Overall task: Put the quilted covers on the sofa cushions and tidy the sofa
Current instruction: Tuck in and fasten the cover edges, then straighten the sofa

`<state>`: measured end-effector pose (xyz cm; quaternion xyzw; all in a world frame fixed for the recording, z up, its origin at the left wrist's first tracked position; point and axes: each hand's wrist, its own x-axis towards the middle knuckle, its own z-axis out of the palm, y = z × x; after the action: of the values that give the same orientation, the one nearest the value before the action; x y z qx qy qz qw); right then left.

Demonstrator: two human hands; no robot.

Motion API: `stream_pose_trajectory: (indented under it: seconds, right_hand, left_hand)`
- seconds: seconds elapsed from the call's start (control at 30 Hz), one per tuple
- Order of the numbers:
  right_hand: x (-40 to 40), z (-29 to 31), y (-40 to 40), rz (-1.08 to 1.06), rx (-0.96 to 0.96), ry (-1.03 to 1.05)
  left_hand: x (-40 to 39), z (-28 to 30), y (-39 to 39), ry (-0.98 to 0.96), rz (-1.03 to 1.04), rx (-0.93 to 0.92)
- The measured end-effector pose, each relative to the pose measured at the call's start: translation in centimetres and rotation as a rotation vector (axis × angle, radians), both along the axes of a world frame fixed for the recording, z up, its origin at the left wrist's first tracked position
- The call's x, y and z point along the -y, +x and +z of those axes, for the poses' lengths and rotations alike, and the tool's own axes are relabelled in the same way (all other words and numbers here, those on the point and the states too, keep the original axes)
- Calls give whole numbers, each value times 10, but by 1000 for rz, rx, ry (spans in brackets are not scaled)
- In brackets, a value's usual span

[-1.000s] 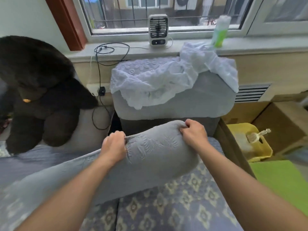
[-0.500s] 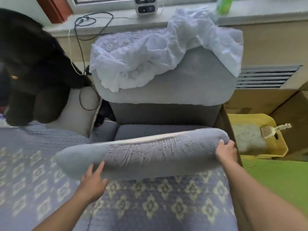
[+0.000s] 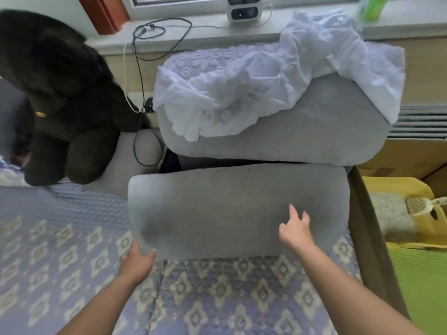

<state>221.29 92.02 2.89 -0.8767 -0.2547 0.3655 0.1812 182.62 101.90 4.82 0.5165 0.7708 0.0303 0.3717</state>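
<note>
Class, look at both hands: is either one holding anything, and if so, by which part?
Nothing is gripped. The left hand touches the grey cushion at its lower left corner; the right hand rests open on its front.

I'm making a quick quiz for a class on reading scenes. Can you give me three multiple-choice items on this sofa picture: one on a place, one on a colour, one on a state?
1. Where does the white lace cloth lie?
A. On the floor
B. Over the top of the upper grey cushion
C. Under the dark plush toy

2. What colour is the bottle on the window sill?
A. Red
B. Black
C. Green

3. How is the right hand?
A. Open, fingers spread on the lower grey cushion
B. Clenched in a fist, away from the lower grey cushion
C. Holding the bottle

Key: 1 B, the white lace cloth drapes over that cushion's top and front; 2 C, the bottle is bright green; 3 A, straight fingers lie against the lower cushion's face.
</note>
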Motion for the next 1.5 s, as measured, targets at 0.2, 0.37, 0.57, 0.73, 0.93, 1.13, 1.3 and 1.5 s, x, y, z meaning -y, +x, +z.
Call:
stream_pose_trajectory:
  seconds: [0.2,0.37,0.57,0.73,0.93,1.13,1.3,1.5]
  right_hand:
    - [-39,-10,-11,-128,-30,22]
    - [-42,-33,-12,-302,46,33]
    - [-54,-51,15,-442,-272,114]
    - [-26,-39,30,-245,-263,141]
    - [17,-14,139,-697,315,257]
    - [-39,-46,220,-567,235,76]
    - [-105,-106,225,-521,501,60]
    - [-54,-109,201,-582,582,505]
  left_hand:
    - [-101,-41,-34,-13,181,345]
    - [-150,-37,21,27,400,629]
    - [-210,-70,120,-95,100,378]
    - [-161,-82,135,383,-146,2]
    - [-139,-67,185,288,-511,-79]
    - [-198,-106,200,283,-567,-205]
    - [-291,-164,235,322,-641,-408]
    - [-224,-147,244,602,-311,-215]
